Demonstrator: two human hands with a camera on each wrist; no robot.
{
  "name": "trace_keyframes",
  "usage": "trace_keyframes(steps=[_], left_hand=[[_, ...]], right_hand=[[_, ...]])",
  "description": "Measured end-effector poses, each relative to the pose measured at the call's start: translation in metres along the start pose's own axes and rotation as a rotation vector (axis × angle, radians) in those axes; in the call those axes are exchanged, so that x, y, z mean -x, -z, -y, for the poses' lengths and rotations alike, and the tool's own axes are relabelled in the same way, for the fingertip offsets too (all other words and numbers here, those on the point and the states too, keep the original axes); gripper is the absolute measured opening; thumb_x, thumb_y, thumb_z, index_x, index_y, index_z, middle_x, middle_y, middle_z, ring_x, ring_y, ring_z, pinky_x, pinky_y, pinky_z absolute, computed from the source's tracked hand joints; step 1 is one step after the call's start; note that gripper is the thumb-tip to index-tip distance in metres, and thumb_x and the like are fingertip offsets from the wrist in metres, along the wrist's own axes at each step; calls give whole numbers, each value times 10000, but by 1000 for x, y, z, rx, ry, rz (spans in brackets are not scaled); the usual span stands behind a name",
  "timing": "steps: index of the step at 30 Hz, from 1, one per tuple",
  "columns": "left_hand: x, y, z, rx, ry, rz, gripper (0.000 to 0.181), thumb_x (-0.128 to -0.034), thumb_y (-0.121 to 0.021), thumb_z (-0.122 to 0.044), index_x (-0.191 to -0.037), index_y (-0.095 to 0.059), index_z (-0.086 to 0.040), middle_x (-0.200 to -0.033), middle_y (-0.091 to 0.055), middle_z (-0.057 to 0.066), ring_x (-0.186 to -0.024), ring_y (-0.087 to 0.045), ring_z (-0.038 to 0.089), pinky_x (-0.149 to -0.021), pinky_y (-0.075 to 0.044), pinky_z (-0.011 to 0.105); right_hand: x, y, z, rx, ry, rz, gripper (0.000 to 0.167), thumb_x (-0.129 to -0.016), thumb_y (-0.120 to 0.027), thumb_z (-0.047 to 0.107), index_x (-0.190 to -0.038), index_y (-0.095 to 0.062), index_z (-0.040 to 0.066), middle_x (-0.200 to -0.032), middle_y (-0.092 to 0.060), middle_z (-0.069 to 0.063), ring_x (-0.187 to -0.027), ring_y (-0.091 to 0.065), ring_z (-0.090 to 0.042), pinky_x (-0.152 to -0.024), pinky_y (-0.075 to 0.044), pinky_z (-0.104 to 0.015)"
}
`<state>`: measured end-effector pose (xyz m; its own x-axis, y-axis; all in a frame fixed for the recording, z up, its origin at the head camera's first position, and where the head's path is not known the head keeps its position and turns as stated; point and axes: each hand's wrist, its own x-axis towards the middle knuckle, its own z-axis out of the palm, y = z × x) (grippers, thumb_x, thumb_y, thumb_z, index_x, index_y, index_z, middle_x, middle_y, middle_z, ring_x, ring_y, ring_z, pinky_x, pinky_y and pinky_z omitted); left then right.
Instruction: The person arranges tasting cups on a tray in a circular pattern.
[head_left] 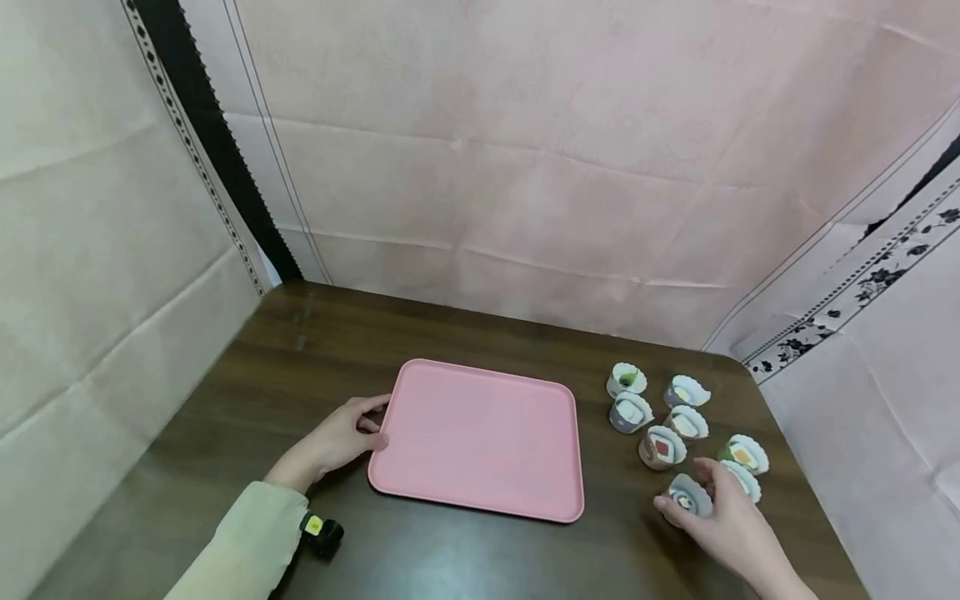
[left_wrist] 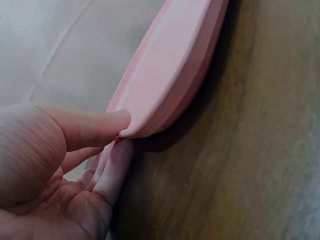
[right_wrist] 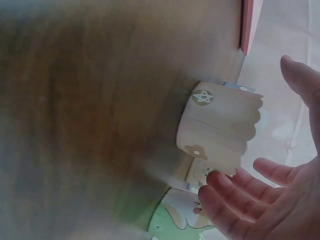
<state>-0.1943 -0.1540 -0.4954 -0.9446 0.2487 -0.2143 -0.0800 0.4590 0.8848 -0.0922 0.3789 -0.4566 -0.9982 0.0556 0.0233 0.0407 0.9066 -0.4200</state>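
Observation:
My left hand [head_left: 341, 439] pinches the left edge of a pink rectangular tray [head_left: 480, 442]. In the left wrist view the thumb lies on top of the rim of the tray [left_wrist: 160, 70], with fingers beneath it. My right hand [head_left: 727, 521] is around a small scalloped cup [head_left: 688, 493] at the near right, thumb on one side and fingers on the other. In the right wrist view the thumb and fingers stand spread apart beside a beige cup with a star mark [right_wrist: 220, 125]; no clear grip shows there.
More scalloped cups stand on the right of the brown table [head_left: 337, 333]: a brown one [head_left: 662, 448], a green one [head_left: 744, 454], and several others behind them. Pale cloth [head_left: 487, 167] hangs behind and on both sides. A black device with a yellow label [head_left: 322, 533] is on the left wrist.

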Motion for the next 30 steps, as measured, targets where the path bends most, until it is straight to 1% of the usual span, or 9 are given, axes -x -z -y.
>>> trace_keyframes(steps=[2,5,9,13,19,21,25,27,30], left_hand=[[-1,0,0,6,6,3,644,-865,-722,-98,-1449,-455,-123,-1366,-411,163,-1040,-553,239,-788,-499,357],[0,0,0,16,33,5,643,-862,-730,-112,-1446,-463,-144,-1373,-410,145,-1034,-554,218,-782,-502,348],[-1,-1,0,15,24,2,642,-861,-731,-113,-1444,-464,-136,-1365,-416,145,-1021,-557,211,-777,-504,350],[-3,1,-3,11,18,10,648,-859,-729,-99,-1447,-458,-127,-1358,-414,152,-1015,-556,211,-772,-504,345],[-5,4,-7,26,-5,-10,636,-869,-714,-86,-1449,-455,-128,-1356,-407,156,-1035,-552,236,-770,-507,353],[-4,3,-5,26,3,-7,635,-874,-713,-96,-1451,-450,-127,-1363,-403,157,-1042,-548,237,-773,-506,351],[-2,0,-2,28,29,-3,630,-876,-711,-96,-1449,-452,-127,-1369,-403,151,-1041,-542,232,-773,-502,344],[-2,-1,-1,30,24,-9,626,-873,-707,-84,-1446,-454,-116,-1363,-406,159,-1038,-540,242,-770,-503,349],[-2,-2,-2,38,24,-19,621,-870,-701,-67,-1441,-463,-119,-1357,-407,157,-1032,-535,250,-764,-500,345]], right_hand=[[1,-1,-2,-3,-10,15,924,-777,-717,598,-1326,-395,-73,-1252,-511,-313,-1124,-517,-441,-850,-425,-583],[1,-4,-6,3,-32,57,954,-759,-714,626,-1323,-399,-76,-1265,-505,-314,-1143,-511,-442,-862,-426,-579],[-1,-7,-12,27,-51,86,947,-736,-737,624,-1294,-418,-72,-1195,-547,-259,-1056,-558,-396,-812,-457,-535],[-2,-8,-16,35,-65,110,885,-746,-762,569,-1262,-434,-71,-1152,-555,-223,-1005,-571,-363,-788,-467,-510],[-5,-3,-14,13,-38,58,704,-801,-764,444,-1219,-470,-40,-1064,-584,-162,-898,-583,-299,-719,-473,-457],[-5,-2,-13,10,-30,60,682,-811,-761,416,-1224,-469,-41,-1061,-585,-154,-894,-580,-285,-717,-473,-444],[-4,-2,-5,2,-10,64,695,-812,-762,429,-1244,-468,-28,-1075,-582,-134,-896,-569,-254,-718,-468,-418],[-5,-3,2,-5,20,34,703,-806,-765,442,-1253,-476,-18,-1090,-588,-138,-903,-574,-254,-722,-469,-424],[-11,-6,17,-31,91,-25,680,-801,-778,418,-1261,-496,3,-1079,-604,-140,-897,-585,-259,-723,-471,-439]])
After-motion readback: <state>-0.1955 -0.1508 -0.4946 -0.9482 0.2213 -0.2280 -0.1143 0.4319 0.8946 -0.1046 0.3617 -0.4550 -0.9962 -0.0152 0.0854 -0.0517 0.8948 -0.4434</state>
